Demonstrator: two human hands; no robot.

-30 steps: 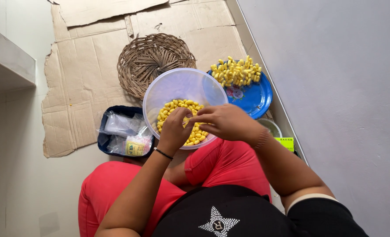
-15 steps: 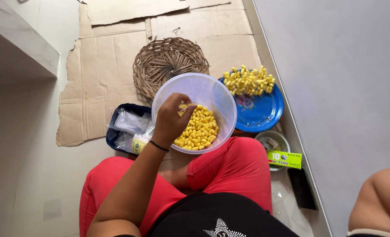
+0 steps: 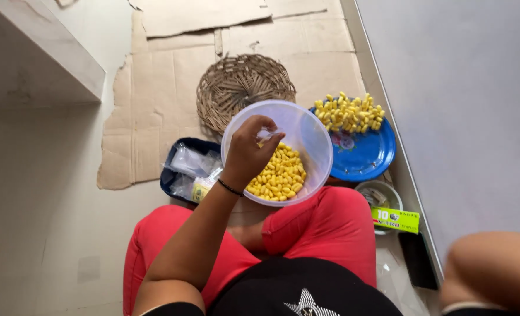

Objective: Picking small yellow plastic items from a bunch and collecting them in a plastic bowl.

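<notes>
Floor (image 3: 49, 222): I see pale tiles, with flattened cardboard (image 3: 154, 111) lying on them.
Dark tray (image 3: 181, 175): it sits left of the bowl and holds clear plastic bags.
Left hand (image 3: 247, 153): it hangs over the left rim of the bowl. I see the fingers (image 3: 270, 139) pinched narrow on something small, but I cannot tell what it is.
Woven mat (image 3: 239, 88): round, just behind the bowl.
Clear bowl (image 3: 312, 131): it rests on my red-trousered lap, and yellow pieces (image 3: 280, 175) fill its near part.
Blue plate (image 3: 368, 155): just right of the bowl, with more yellow pieces (image 3: 348, 112) heaped at its far side.
Green box (image 3: 396, 220): near the wall, on a small bowl.
Right hand: only the arm (image 3: 494, 269) shows at the lower right, so I cannot tell its fingers.
</notes>
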